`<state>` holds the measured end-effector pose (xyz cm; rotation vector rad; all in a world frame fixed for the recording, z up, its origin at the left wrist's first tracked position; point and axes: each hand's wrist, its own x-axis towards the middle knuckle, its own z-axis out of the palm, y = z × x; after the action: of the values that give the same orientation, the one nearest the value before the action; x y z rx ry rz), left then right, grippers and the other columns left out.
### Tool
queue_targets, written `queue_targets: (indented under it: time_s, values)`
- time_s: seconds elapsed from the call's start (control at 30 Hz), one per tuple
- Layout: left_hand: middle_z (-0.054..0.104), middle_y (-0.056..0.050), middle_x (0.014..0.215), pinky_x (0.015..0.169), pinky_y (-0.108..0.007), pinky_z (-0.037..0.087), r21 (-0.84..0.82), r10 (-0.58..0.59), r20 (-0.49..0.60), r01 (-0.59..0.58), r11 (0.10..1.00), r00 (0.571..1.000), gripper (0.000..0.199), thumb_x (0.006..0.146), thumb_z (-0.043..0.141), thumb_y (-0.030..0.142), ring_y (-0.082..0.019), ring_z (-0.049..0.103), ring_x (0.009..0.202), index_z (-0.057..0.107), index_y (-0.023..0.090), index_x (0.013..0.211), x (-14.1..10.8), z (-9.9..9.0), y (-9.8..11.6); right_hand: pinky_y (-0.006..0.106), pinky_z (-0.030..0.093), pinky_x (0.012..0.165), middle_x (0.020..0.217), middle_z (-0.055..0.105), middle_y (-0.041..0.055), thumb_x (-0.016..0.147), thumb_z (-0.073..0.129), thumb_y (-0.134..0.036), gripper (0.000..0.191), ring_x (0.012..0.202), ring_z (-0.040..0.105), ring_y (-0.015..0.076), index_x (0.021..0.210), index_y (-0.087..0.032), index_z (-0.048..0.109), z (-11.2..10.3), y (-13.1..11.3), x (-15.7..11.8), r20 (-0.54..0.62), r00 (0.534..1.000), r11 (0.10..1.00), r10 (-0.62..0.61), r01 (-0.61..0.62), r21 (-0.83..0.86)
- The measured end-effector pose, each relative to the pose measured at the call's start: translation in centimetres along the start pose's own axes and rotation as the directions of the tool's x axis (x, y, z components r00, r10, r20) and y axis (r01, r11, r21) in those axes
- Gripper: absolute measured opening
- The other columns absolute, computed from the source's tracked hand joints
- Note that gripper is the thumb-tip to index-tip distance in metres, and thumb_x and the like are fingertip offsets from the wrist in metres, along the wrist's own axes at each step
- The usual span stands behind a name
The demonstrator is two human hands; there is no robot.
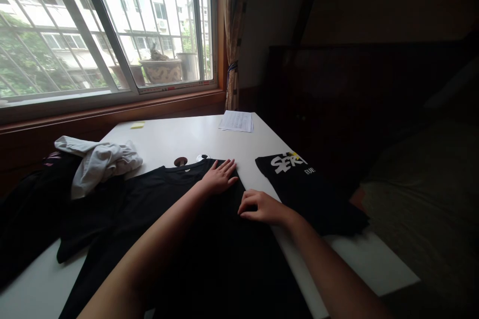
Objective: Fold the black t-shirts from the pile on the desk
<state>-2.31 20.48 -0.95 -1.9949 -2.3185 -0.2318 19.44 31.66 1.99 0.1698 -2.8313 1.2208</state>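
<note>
A black T-shirt (149, 204) lies spread on the white table, its neckline toward the window and one sleeve stretched out to the left. Near its far right shoulder, my left hand (220, 177) rests flat on the cloth with fingers extended. My right hand (260, 207) is closed at the shirt's right edge, thumb and fingertips drawn together on the dark fabric; the exact bit of cloth between them is hard to see. Just right of that hand lies a folded black garment (303, 194) with white lettering.
A crumpled white garment (101, 159) sits on a dark clothing pile (33, 209) at the left. Papers (236, 121) and a yellow slip (137, 125) lie on the white table (179, 134). Beyond are a barred window (130, 25) and a curtain (232, 35).
</note>
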Motion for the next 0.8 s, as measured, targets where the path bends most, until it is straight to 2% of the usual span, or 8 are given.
queue_targets:
  time_s: [0.2,0.3,0.37,0.5,0.57,0.67,0.73,0.8]
  values:
    - [0.023,-0.008,0.167,0.125,-0.057,0.019,0.003,-0.048,-0.006,0.048,0.999,0.999,0.06,0.106,0.036,0.046,-0.027,0.021,0.155,0.023,0.026,0.161,0.8,-0.3,-0.5,0.031,0.049,0.086,0.092,0.067,0.0033,0.09,0.071,-0.04,0.019,0.091,0.064,0.0184,0.088,-0.023,0.078,-0.3,0.9,0.0,-0.051,0.999,1.0,0.008,-0.008,0.008]
    - [0.021,-0.009,0.168,0.125,-0.058,0.018,0.009,-0.058,-0.034,0.058,0.998,0.998,0.06,0.107,0.035,0.043,-0.026,0.017,0.156,0.022,0.024,0.162,-0.3,-1.3,-1.2,0.032,0.049,0.084,0.09,0.067,0.0039,0.093,0.066,-0.046,0.028,0.088,0.063,0.0184,0.084,-0.021,0.076,-0.7,1.1,-0.1,-0.074,0.996,0.999,0.046,-0.048,-0.025]
    - [0.021,-0.009,0.168,0.125,-0.058,0.017,0.018,-0.068,-0.075,0.07,0.997,0.995,0.06,0.107,0.035,0.043,-0.026,0.016,0.156,0.022,0.023,0.162,-2.0,-2.2,-1.9,0.032,0.049,0.083,0.089,0.067,0.0042,0.094,0.063,-0.047,0.032,0.085,0.062,0.0183,0.081,-0.021,0.075,-1.0,1.2,-0.2,-0.079,0.994,0.994,0.081,-0.086,-0.063]
    - [0.029,-0.008,0.166,0.125,-0.056,0.021,0.058,-0.108,-0.17,0.119,0.991,0.98,0.059,0.106,0.035,0.047,-0.026,0.02,0.155,0.026,0.025,0.161,-7.7,-3.7,-3.8,0.031,0.047,0.075,0.083,0.066,0.004,0.094,0.06,-0.049,0.037,0.079,0.06,0.018,0.075,-0.019,0.071,-1.6,1.6,-0.6,-0.106,0.981,0.974,0.165,-0.179,-0.139]
    - [0.032,-0.008,0.165,0.125,-0.055,0.022,0.095,-0.122,-0.179,0.141,0.985,0.976,0.057,0.106,0.034,0.046,-0.026,0.021,0.155,0.03,0.026,0.159,-11.2,-4.4,-5.2,0.03,0.045,0.07,0.08,0.065,0.0035,0.094,0.059,-0.05,0.039,0.076,0.06,0.0179,0.073,-0.019,0.069,-1.9,1.9,-0.8,-0.13,0.969,0.958,0.209,-0.229,-0.17]
    - [0.038,-0.008,0.162,0.124,-0.056,0.024,0.142,-0.208,-0.18,0.234,0.962,0.961,0.054,0.105,0.034,0.045,-0.028,0.027,0.153,0.04,0.025,0.154,-16.8,-5.5,-7.7,0.029,0.042,0.067,0.079,0.065,0.0034,0.094,0.058,-0.051,0.04,0.074,0.06,0.018,0.071,-0.02,0.065,-2.3,2.3,-1.1,-0.142,0.955,0.933,0.262,-0.288,-0.215]
    - [0.044,-0.012,0.158,0.122,-0.057,0.027,0.159,-0.295,-0.21,0.331,0.93,0.932,0.055,0.103,0.037,0.047,-0.031,0.036,0.149,0.046,0.02,0.15,-20.3,-6.2,-9.5,0.029,0.042,0.067,0.081,0.066,0.0039,0.093,0.059,-0.051,0.038,0.075,0.06,0.0183,0.071,-0.02,0.064,-2.6,2.3,-1.2,-0.129,0.949,0.921,0.286,-0.309,-0.235]
    - [0.053,-0.017,0.15,0.12,-0.057,0.032,0.157,-0.394,-0.267,0.443,0.883,0.879,0.058,0.102,0.038,0.049,-0.034,0.045,0.143,0.049,0.014,0.147,-23.6,-6.7,-11.3,0.029,0.042,0.067,0.083,0.067,0.0042,0.091,0.061,-0.05,0.036,0.076,0.06,0.0186,0.072,-0.02,0.064,-2.6,2.2,-1.2,-0.114,0.949,0.916,0.293,-0.312,-0.252]
